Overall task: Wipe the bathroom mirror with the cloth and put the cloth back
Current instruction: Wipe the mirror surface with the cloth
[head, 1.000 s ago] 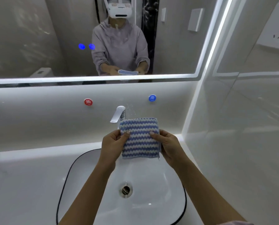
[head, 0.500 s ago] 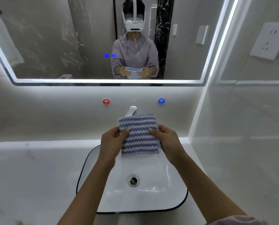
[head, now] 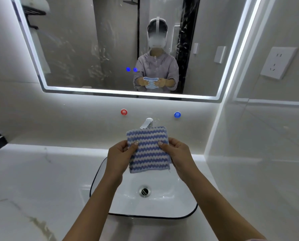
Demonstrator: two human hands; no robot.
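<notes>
Leftmost, pale counter. Next, the left hand, fingers pinching the left edge of the striped cloth — held flat and upright above the sink, just in front of the faucet. On the opposite edge, the right hand, gripping likewise. Higher up, the mirror, smeared, not yet wiped. Likely snag: in changing to a one-handed hold, could slip into the basin and soak — or, if bunched unevenly, leave fresh streaks.
</notes>
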